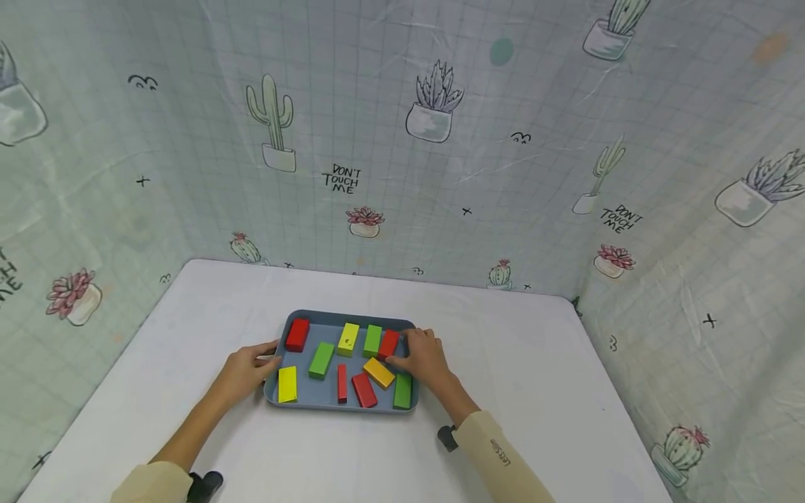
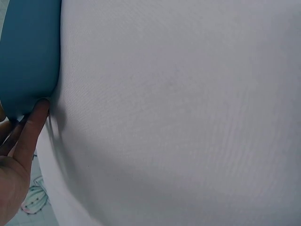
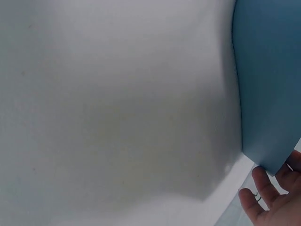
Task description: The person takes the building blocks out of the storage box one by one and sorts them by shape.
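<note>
A blue-grey tray (image 1: 314, 392) carries several red, yellow, green and orange blocks, among them a red block (image 1: 298, 335) in its far left corner and a yellow block (image 1: 287, 384) below that. My left hand (image 1: 244, 370) grips the tray's left end, thumb at the rim. At the opposite end my right hand (image 1: 428, 358) holds the right rim, its thumb near an orange block (image 1: 379, 373). In the left wrist view, fingers (image 2: 32, 129) touch the tray's outer wall (image 2: 30, 47). The right wrist view shows fingertips (image 3: 263, 181) at the tray wall's lower corner (image 3: 268, 117).
The tray is over a white table (image 1: 516, 377). Behind and beside the table hangs a cloth printed with cacti (image 1: 434, 105). Dark wrist-worn devices sit at the left cuff (image 1: 205, 485) and right cuff (image 1: 447, 438).
</note>
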Motion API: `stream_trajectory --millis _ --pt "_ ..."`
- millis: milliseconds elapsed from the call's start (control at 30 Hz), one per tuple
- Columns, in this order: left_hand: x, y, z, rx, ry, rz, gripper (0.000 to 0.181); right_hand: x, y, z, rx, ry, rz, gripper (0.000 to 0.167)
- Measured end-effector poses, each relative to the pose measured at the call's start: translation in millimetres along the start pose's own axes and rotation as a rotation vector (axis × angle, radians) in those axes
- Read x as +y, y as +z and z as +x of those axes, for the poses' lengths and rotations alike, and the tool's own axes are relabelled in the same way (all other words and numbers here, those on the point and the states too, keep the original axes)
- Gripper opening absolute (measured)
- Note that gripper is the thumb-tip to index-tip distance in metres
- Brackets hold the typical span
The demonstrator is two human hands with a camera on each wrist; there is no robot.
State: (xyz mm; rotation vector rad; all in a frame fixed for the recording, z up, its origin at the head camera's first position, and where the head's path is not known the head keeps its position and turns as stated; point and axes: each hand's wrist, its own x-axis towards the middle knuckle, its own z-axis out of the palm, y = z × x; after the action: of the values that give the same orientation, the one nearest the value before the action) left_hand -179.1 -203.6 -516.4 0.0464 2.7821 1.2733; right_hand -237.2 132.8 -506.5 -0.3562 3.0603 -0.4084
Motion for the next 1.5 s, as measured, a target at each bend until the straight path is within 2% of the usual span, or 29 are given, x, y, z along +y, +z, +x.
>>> stream_trajectory --millis 300,500,867,1100,1367,1500 --pt "0.3 -0.3 0.3 0.0 0.003 -0.004 0.048 5 2 2.3 -0.02 -0.019 -0.014 0.076" --pt "-0.3 -0.5 0.8 0.004 0.003 -0.012 0.048 6 6 1.8 -0.02 -0.049 0.028 0.076" --pt "-1.1 0.1 -0.5 -0.003 -0.016 -0.032 0.048 6 2 -2.3 -0.015 -0.05 0.105 0.068" --pt "-1.2 -0.8 -0.2 -0.001 0.0 -0.04 0.048 9 -13 -2.7 -0.025 -0.051 0.157 0.068" --pt "-4.0 1.6 -1.4 0.003 0.002 -0.036 0.049 22 -34 -3.0 0.056 -0.064 0.203 0.066" --pt "-5.1 3.0 -1.2 0.008 0.003 -0.04 0.048 34 -43 -4.0 0.046 -0.069 0.207 0.064"
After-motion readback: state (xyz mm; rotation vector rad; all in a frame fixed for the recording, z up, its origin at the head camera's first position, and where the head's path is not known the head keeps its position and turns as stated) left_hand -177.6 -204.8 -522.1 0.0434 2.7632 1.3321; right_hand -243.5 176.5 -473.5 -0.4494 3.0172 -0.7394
